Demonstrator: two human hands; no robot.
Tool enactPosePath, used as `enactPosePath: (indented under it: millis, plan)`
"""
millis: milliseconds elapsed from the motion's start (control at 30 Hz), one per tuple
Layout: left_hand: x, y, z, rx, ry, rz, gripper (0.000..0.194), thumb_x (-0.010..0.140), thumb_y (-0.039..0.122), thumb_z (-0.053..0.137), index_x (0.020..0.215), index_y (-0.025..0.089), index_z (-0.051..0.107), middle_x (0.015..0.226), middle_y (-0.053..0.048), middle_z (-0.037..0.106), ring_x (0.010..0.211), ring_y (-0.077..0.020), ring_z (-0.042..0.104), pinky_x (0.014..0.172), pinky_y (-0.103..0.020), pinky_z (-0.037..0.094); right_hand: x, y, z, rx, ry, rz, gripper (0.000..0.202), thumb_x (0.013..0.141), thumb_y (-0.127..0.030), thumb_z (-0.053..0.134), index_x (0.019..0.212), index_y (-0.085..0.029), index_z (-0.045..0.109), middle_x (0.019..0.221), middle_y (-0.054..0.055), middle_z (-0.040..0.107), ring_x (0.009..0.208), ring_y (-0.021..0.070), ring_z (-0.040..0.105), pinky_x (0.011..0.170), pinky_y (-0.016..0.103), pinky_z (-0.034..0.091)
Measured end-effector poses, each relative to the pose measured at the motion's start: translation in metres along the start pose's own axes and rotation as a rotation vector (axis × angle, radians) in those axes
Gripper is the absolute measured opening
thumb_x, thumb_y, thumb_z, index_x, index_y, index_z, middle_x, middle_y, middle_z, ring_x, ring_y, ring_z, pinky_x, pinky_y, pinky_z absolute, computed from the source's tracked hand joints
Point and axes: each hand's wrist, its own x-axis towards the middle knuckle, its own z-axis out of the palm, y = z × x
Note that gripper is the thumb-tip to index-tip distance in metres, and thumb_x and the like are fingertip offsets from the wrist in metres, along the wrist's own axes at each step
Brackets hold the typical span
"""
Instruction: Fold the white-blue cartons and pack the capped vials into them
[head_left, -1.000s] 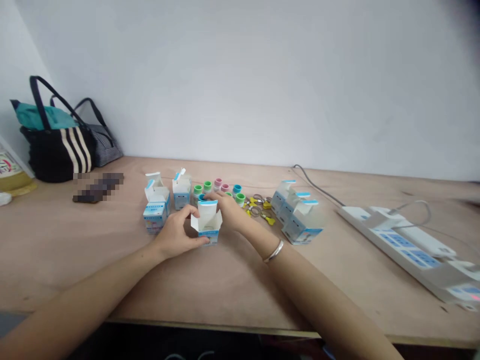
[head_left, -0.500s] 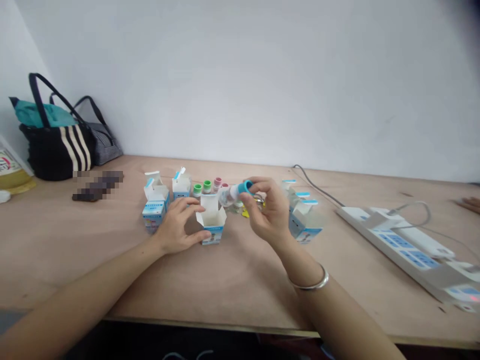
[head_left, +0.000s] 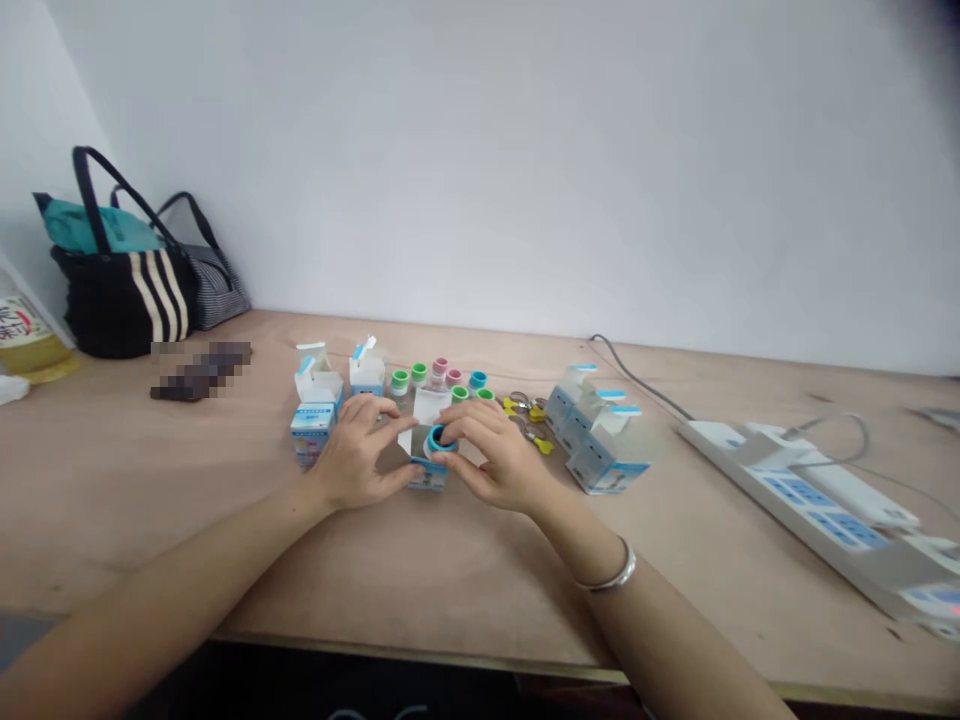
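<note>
My left hand (head_left: 356, 455) steadies a small blue and white carton (head_left: 427, 477), its thumb and fingers at the carton's left side. The top flaps stand up. My right hand (head_left: 495, 455) grips a small bottle by its blue cap (head_left: 436, 440), and the bottle's lower part is down inside the carton. Just behind are several small bottles with green caps (head_left: 400, 380), pink caps (head_left: 440, 366) and a blue cap (head_left: 478, 380). Beside my left hand, a closed carton (head_left: 311, 420) stands in front of two open ones.
Open cartons (head_left: 600, 440) stand in a row on the right, near small metal pieces with yellow ends (head_left: 536, 440). A white power strip (head_left: 795, 500) with cables lies further right. A black bag (head_left: 124, 300), a bottle of yellow liquid (head_left: 30, 345) and a dark blurred object (head_left: 199, 375) are at left.
My right hand has moved left and down, bringing the blue-capped bottle from above the table into the open carton. My left hand stays at the carton.
</note>
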Motion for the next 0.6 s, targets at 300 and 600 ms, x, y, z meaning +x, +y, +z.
enactPosePath:
  millis: [300, 600]
  plan:
    - [0.000, -0.005, 0.006, -0.087, -0.097, 0.227, 0.021, 0.081, 0.031, 0.057, 0.098, 0.019, 0.053, 0.124, -0.011, 0.057, 0.117, -0.0222, 0.052, 0.113, -0.050, 0.020, -0.006, 0.004, 0.013, -0.043, -0.066, 0.158, 0.019, 0.086, -0.031, 0.054, 0.102, -0.020, 0.059, 0.102, 0.008, 0.066, 0.101, 0.0209, 0.058, 0.088, 0.037, 0.044]
    - [-0.003, -0.006, 0.008, -0.190, -0.148, 0.174, 0.020, 0.081, 0.025, 0.057, 0.099, 0.020, 0.052, 0.114, -0.007, 0.063, 0.113, -0.0203, 0.056, 0.112, -0.052, 0.022, -0.010, 0.027, -0.015, -0.506, 0.036, 0.773, 0.018, 0.084, -0.030, 0.049, 0.083, -0.018, 0.062, 0.081, 0.009, 0.067, 0.076, 0.0233, 0.063, 0.063, 0.032, 0.045]
